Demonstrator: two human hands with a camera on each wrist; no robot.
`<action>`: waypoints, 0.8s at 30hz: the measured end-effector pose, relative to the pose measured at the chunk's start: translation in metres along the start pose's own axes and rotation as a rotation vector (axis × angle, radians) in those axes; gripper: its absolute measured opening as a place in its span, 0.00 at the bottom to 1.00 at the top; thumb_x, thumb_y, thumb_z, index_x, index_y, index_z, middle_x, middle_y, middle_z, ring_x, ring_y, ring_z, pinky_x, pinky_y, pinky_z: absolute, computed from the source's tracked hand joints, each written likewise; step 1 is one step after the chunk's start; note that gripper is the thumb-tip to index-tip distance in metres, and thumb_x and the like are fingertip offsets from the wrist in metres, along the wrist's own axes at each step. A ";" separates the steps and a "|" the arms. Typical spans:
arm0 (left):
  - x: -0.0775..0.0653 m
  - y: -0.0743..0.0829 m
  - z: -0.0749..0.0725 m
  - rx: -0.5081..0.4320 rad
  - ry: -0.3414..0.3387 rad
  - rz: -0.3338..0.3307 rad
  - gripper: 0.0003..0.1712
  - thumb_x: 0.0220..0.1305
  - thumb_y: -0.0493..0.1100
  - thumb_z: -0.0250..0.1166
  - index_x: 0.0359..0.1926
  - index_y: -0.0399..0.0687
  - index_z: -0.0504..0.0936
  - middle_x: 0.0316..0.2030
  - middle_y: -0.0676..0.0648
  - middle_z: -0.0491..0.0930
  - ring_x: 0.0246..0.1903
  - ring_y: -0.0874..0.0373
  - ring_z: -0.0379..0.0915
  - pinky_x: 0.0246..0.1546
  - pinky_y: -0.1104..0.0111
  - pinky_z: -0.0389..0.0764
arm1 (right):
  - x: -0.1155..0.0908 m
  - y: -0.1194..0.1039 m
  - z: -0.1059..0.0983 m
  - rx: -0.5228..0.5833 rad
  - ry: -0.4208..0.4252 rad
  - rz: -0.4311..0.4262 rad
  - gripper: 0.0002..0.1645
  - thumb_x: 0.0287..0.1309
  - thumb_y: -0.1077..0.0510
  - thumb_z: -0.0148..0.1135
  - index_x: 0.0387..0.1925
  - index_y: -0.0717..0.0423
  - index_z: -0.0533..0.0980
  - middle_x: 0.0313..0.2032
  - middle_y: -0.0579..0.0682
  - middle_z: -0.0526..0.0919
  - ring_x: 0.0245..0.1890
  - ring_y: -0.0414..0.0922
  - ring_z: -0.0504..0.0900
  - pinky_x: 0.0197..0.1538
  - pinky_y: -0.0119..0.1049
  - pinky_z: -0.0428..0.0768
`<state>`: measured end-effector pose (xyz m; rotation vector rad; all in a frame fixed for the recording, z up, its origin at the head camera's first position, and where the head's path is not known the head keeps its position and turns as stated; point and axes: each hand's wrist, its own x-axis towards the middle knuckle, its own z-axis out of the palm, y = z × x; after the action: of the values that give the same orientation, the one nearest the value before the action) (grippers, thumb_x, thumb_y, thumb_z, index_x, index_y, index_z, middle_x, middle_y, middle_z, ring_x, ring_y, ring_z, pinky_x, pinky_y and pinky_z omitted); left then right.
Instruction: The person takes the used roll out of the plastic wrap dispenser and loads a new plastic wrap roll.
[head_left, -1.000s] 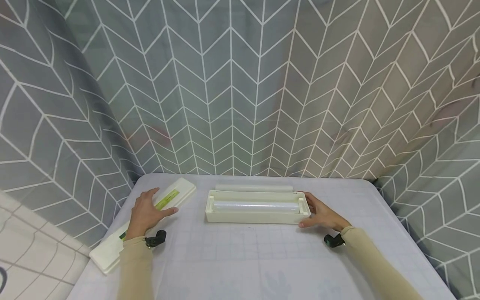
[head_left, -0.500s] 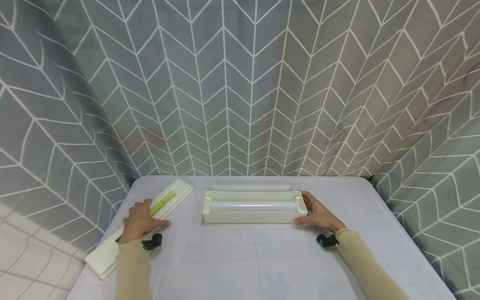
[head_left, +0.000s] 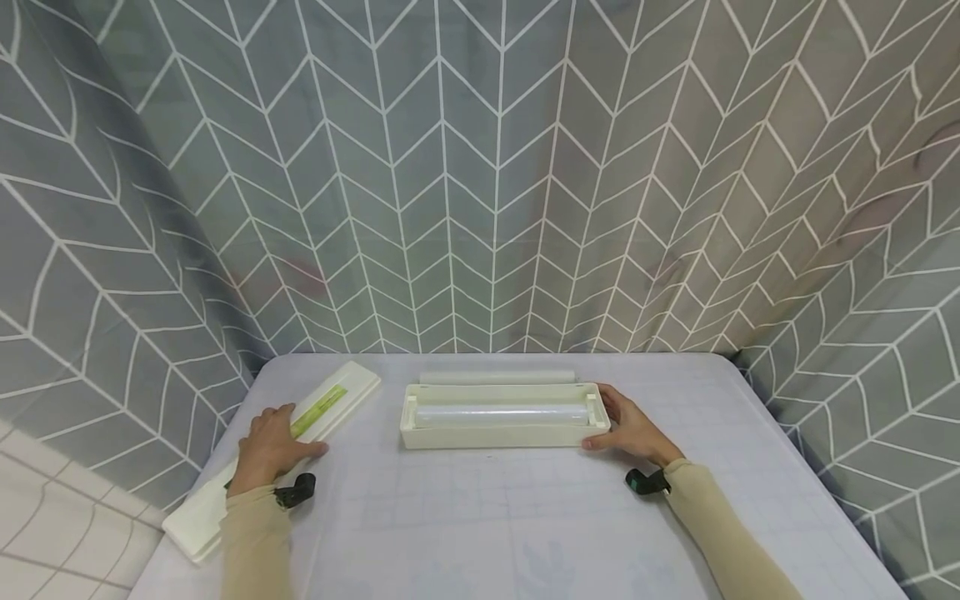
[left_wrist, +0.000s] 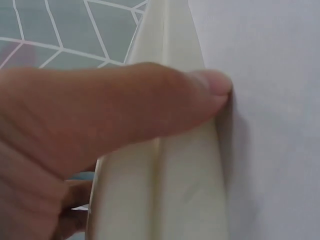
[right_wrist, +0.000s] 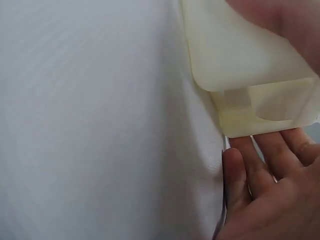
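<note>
A long cream cling film dispenser box lies crosswise in the middle of the table in the head view, its top uncovered. Inside it sits a shiny roll of cling film. My right hand holds the box's right end, thumb at the front and fingers at the back. To the left lies the dispenser's long lid, slanted, with a green label. Across its middle, my left hand grips it from both sides. The left wrist view has the thumb over the lid's edge; the other fingers are mostly hidden.
Directly behind the box lies a slim white tube, parallel to it. A white cloth covers the table. Grey curtains with white lines enclose the back and sides. White tiles show at lower left.
My left hand has slid toward me along the lid, and its thumb has come down against the lid's edge. The right hand stays at the box's end. The head view shifts slightly.
</note>
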<state>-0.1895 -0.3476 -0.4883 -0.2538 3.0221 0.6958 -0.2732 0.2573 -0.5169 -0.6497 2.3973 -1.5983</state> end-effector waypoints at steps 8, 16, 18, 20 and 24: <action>0.000 -0.006 0.000 0.002 -0.004 0.021 0.68 0.49 0.62 0.81 0.74 0.19 0.59 0.65 0.16 0.63 0.62 0.22 0.62 0.57 0.27 0.65 | 0.000 0.005 -0.002 -0.051 0.008 0.011 0.59 0.46 0.61 0.86 0.76 0.64 0.63 0.72 0.65 0.72 0.75 0.68 0.67 0.74 0.46 0.68; 0.000 -0.008 0.000 -0.002 0.015 0.062 0.63 0.50 0.59 0.81 0.71 0.19 0.63 0.61 0.17 0.67 0.57 0.24 0.66 0.57 0.31 0.70 | -0.002 0.005 -0.002 -0.122 -0.011 -0.003 0.62 0.46 0.58 0.87 0.77 0.67 0.61 0.72 0.67 0.72 0.74 0.71 0.68 0.74 0.70 0.61; 0.000 -0.009 0.000 0.002 0.022 0.065 0.62 0.51 0.58 0.81 0.71 0.19 0.64 0.61 0.17 0.68 0.57 0.24 0.67 0.56 0.31 0.71 | -0.001 0.005 -0.002 -0.130 -0.010 -0.010 0.63 0.46 0.57 0.87 0.77 0.67 0.60 0.71 0.67 0.73 0.73 0.70 0.69 0.74 0.70 0.62; -0.001 -0.010 -0.001 0.004 0.028 0.071 0.61 0.51 0.58 0.81 0.71 0.20 0.65 0.61 0.17 0.69 0.57 0.24 0.67 0.55 0.32 0.71 | -0.001 0.005 -0.002 -0.145 -0.012 -0.019 0.63 0.46 0.57 0.87 0.78 0.67 0.60 0.71 0.66 0.73 0.72 0.69 0.70 0.73 0.69 0.64; -0.001 -0.012 -0.001 0.007 0.043 0.099 0.59 0.51 0.57 0.82 0.71 0.21 0.67 0.60 0.18 0.71 0.57 0.25 0.68 0.54 0.32 0.71 | 0.000 0.006 -0.003 -0.157 -0.011 -0.022 0.63 0.46 0.56 0.88 0.78 0.65 0.61 0.70 0.64 0.76 0.70 0.65 0.74 0.72 0.64 0.69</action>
<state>-0.1862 -0.3580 -0.4927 -0.1215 3.0959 0.6943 -0.2761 0.2616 -0.5207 -0.7126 2.5348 -1.4201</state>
